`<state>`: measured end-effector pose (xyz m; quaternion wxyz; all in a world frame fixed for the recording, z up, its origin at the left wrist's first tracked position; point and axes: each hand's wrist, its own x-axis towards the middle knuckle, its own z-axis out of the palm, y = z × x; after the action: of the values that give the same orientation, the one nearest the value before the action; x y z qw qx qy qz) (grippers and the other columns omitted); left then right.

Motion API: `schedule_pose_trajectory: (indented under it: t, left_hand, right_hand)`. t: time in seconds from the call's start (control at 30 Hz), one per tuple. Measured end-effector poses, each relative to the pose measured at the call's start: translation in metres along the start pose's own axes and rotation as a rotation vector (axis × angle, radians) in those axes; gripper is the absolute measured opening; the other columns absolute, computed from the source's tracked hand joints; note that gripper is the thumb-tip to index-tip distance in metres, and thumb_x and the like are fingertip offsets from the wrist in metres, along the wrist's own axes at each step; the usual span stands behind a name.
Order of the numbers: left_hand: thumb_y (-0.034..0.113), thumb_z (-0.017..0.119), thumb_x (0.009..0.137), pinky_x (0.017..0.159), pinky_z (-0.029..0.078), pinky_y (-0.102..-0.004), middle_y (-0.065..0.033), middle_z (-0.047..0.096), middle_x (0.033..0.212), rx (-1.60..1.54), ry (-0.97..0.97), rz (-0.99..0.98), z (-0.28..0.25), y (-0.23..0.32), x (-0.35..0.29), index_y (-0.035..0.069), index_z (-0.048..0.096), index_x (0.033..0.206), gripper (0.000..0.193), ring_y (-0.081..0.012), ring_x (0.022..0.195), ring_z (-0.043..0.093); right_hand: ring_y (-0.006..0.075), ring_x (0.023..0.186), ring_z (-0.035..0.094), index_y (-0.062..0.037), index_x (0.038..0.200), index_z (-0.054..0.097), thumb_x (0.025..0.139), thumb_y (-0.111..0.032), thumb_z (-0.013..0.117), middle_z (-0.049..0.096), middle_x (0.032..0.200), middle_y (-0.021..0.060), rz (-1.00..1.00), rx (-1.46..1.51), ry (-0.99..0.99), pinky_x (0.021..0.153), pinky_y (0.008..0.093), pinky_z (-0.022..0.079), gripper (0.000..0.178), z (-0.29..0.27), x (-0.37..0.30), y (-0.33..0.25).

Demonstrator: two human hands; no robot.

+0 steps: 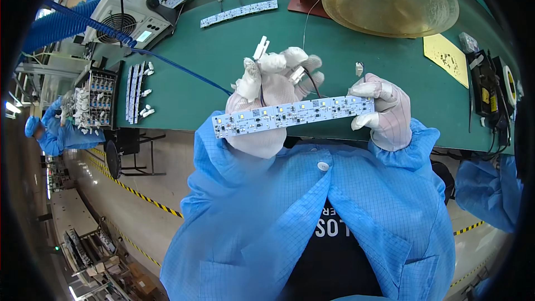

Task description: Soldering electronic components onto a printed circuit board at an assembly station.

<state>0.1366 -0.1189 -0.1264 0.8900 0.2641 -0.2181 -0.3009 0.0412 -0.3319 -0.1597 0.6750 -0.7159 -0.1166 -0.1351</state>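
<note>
Fingers (273,63) of the gloved left hand (276,90) are curled and partly spread near two white plugs (260,48); whether anything is gripped by them cannot be told. By the gloved right hand (394,112), thumb and fingers are closed on the right end of a light strip (292,115). The strip is stretched across the front of the left palm, its left end set lower, before the blue sleeve (207,153), its right end tilted upward. Its long, narrow white face is dotted with yellowish squares and small black parts, and dark wires (314,82) are seen behind it. Above the right hand, another white plug (359,69) is seen against the green surface (337,50).
</note>
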Motion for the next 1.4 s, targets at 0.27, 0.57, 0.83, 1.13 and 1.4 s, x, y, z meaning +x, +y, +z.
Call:
schedule_pose_trajectory:
  t: [0.27, 0.57, 0.83, 1.13, 1.4]
  left_hand:
    - [0.028, 0.051, 0.092, 0.092, 0.046, -0.0409, -0.0116, 0.065, 0.107, 1.262, 0.132, 0.16, -0.024, 0.053, -0.005, 0.004, 0.064, 0.107, 0.031, -0.0313, 0.104, 0.059]
    - [0.014, 0.063, 0.086, 0.075, 0.049, -0.0297, -0.011, 0.068, 0.093, 1.261, 0.357, 0.144, -0.02, 0.089, -0.031, 0.002, 0.05, 0.127, 0.044, -0.0191, 0.087, 0.064]
    - [0.058, 0.066, 0.079, 0.073, 0.046, -0.0285, -0.0126, 0.062, 0.093, 1.305, 0.062, 0.322, -0.007, 0.084, -0.038, -0.005, 0.047, 0.128, 0.082, -0.0164, 0.082, 0.059]
    - [0.026, 0.081, 0.065, 0.059, 0.052, -0.0263, -0.0086, 0.068, 0.093, 1.543, 0.04, 0.589, 0.001, 0.069, -0.03, 0.002, 0.066, 0.104, 0.048, -0.0177, 0.067, 0.062]
    - [0.03, 0.08, 0.067, 0.061, 0.05, -0.0274, -0.0086, 0.068, 0.09, 1.533, 0.116, 0.578, -0.003, 0.068, -0.031, 0.003, 0.066, 0.102, 0.047, -0.0196, 0.071, 0.063]
  right_hand:
    - [0.0206, 0.087, 0.059, 0.0007, 0.108, 0.061, 0.066, -0.009, 0.081, 0.062, 0.094, 0.0148, -0.009, 0.085, 0.219, 0.079, 0.0312, 0.046, 0.048, 0.003, -0.004, 0.002]
    - [0.0182, 0.09, 0.06, 0.0036, 0.109, 0.061, 0.065, -0.009, 0.083, 0.063, 0.096, 0.0112, 0.024, 0.197, 0.382, 0.084, 0.0283, 0.047, 0.05, 0.01, -0.004, 0.002]
    - [0.0181, 0.091, 0.062, 0.003, 0.113, 0.06, 0.066, -0.016, 0.085, 0.065, 0.099, 0.0123, 0.037, 0.219, 0.379, 0.086, 0.0285, 0.047, 0.056, 0.006, -0.004, 0.007]
    - [0.0158, 0.092, 0.062, 0.0029, 0.117, 0.059, 0.065, -0.017, 0.087, 0.065, 0.101, 0.0094, 0.072, 0.201, 0.377, 0.086, 0.0265, 0.048, 0.062, 0.004, -0.006, 0.009]
    - [0.015, 0.097, 0.059, 0.002, 0.125, 0.054, 0.067, -0.028, 0.085, 0.06, 0.107, 0.0085, -0.026, 0.327, 0.346, 0.089, 0.0277, 0.046, 0.073, 0.003, 0.0, 0.008]
